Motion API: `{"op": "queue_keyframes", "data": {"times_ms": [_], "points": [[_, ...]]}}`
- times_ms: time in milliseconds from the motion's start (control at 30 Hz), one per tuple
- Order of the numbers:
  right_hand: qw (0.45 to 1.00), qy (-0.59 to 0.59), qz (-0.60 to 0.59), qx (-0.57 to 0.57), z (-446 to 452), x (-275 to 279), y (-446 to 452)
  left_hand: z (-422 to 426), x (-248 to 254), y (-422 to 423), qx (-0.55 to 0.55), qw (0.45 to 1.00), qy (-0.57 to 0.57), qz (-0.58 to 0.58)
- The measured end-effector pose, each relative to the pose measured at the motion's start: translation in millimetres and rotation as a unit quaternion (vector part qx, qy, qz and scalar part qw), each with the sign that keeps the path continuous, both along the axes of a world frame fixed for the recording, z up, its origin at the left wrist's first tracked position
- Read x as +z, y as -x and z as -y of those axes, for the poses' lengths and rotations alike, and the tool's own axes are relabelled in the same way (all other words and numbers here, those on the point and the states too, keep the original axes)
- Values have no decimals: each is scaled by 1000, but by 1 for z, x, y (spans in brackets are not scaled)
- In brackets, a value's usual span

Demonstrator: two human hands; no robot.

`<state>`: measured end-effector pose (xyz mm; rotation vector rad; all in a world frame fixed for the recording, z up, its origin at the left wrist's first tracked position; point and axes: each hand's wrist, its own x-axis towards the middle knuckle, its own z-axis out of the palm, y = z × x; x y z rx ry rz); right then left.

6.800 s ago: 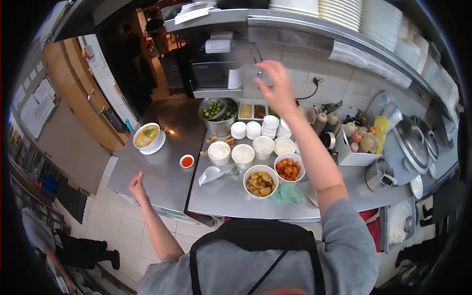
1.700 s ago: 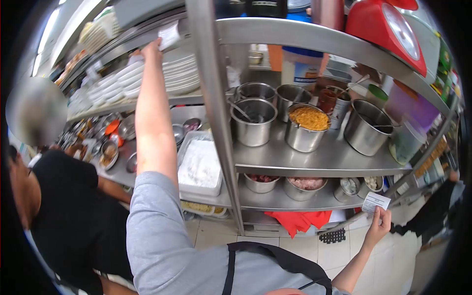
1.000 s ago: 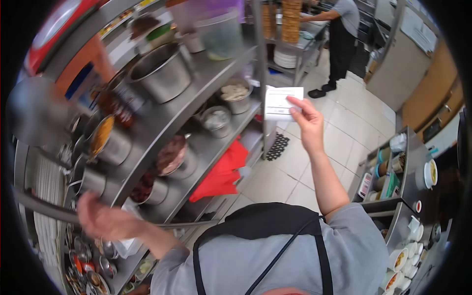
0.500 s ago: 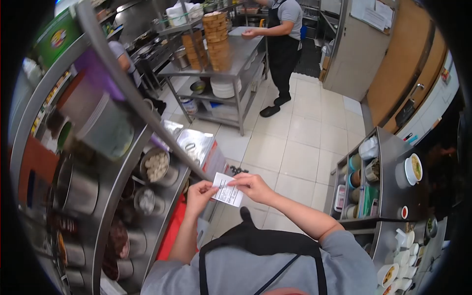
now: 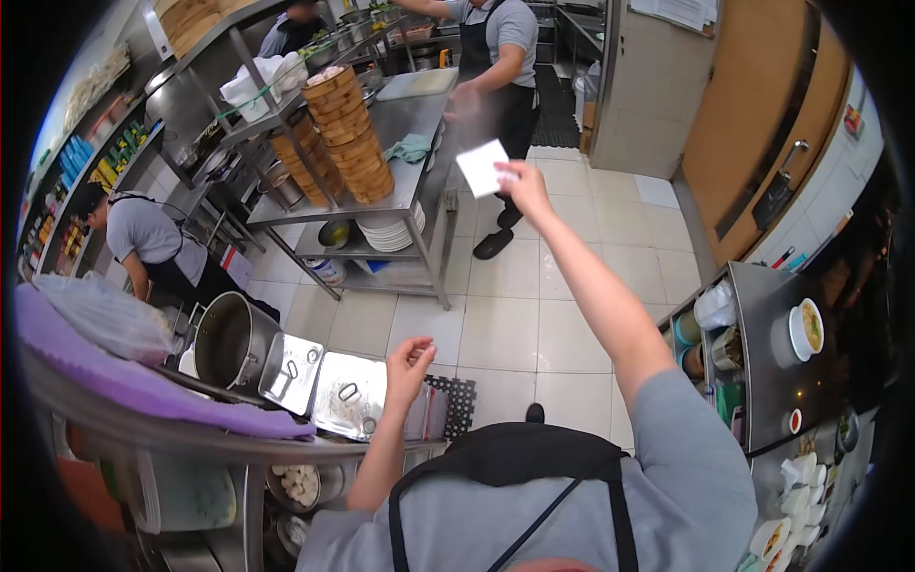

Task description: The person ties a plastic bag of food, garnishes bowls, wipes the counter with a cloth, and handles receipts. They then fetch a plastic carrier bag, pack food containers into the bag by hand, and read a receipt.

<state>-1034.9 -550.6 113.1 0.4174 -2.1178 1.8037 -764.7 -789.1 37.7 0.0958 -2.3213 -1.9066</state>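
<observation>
My right hand (image 5: pixel 527 188) is stretched forward over the floor, pinching a white paper slip (image 5: pixel 483 169) by its right edge. The slip's side facing me looks blank and a little blurred. Past the slip, a co-worker's blurred hand (image 5: pixel 467 98) is near but apart from the paper. My left hand (image 5: pixel 410 367) hangs loosely curled and holds nothing. Closest to it are the shiny metal lids (image 5: pixel 351 393) on the counter at its left.
A steel table (image 5: pixel 381 143) carries stacked bamboo steamers (image 5: pixel 338 124) and a green cloth (image 5: pixel 410 148). A large pot (image 5: pixel 229 338) stands left, near a bending co-worker (image 5: pixel 157 238). At right, a steel cabinet (image 5: pixel 762 381) bears a bowl of food (image 5: pixel 807 329).
My right hand has moved forward and up with the slip toward the co-worker. My left hand has let go of it. The view has swung left, bringing the pot and bending co-worker into sight.
</observation>
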Motion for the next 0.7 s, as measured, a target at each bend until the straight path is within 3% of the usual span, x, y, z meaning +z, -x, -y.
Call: {"op": "queue_keyframes", "data": {"times_ms": [33, 133, 233, 300, 333, 367, 433, 533, 633, 667, 700], "points": [[999, 14, -33, -2, -3, -4, 47, -4, -6, 3, 6, 1000, 29, 2], [984, 151, 98, -8, 4, 20, 120, -17, -13, -2, 33, 997, -5, 64], [992, 67, 73, -73, 9, -2, 221, -23, -26, -9, 74, 991, -68, 90], [975, 103, 165, -105, 12, -3, 266, -21, -34, -11, 88, 989, -60, 107], [977, 56, 158, -134, 13, -5, 284, -20, -36, -7, 103, 985, -57, 124], [979, -80, 123, -139, 8, 15, 261, -23, -36, -1, 100, 986, -54, 125], [987, 44, 107, -112, 6, 15, 253, -29, -33, 11, 110, 982, -47, 145], [993, 59, 54, -82, -13, -16, 253, -54, -22, 36, 69, 986, -55, 144], [998, 40, 46, 15, -59, -45, 169, -79, -21, 59, -11, 987, -44, 155], [985, 104, 99, 96, -82, -53, 121, -85, -24, 66, -35, 988, -27, 149], [986, 94, 111, 86, -99, -85, 91, -92, -26, 75, -64, 988, -10, 141]]}}
